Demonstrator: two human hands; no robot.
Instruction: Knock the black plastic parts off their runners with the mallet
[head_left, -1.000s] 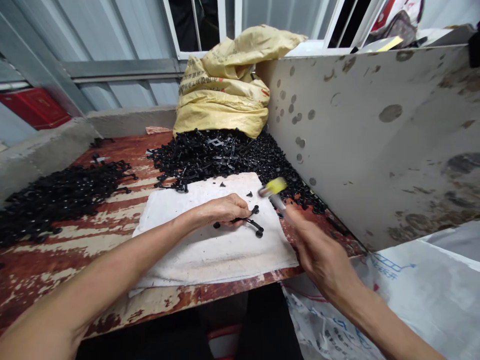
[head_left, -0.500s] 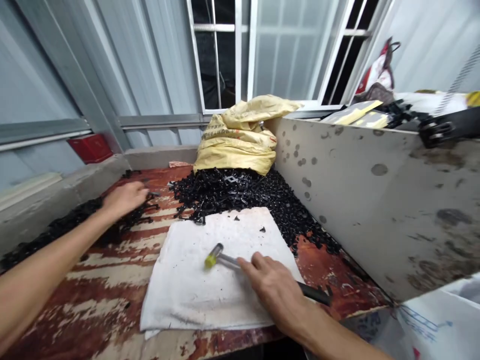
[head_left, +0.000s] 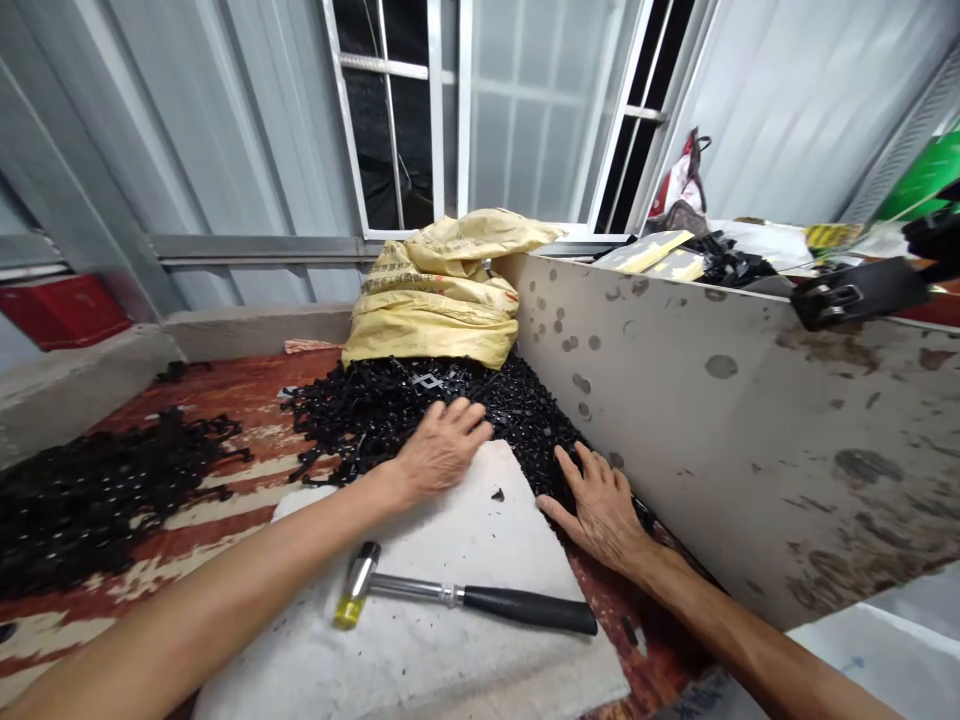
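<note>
My left hand [head_left: 439,448] lies with fingers stretched over the near edge of a heap of small black plastic parts [head_left: 390,410], at the far side of a white cloth pad [head_left: 450,540]. My right hand [head_left: 596,505] rests flat with spread fingers on the right part of the same heap, beside the pad. Neither hand holds anything that I can see. A small hammer [head_left: 465,595] with a yellow-tipped head and black handle lies loose on the pad, nearer to me than both hands.
A yellow sack [head_left: 442,290] sits behind the heap. A second spread of black parts [head_left: 97,490] covers the left of the worn red table [head_left: 217,400]. A stained grey panel [head_left: 750,400] walls off the right side. Windows stand behind.
The right hand let go of the hammer, which now lies on the pad. The left hand came from the left pile to the middle heap. Both hands now rest on the heap.
</note>
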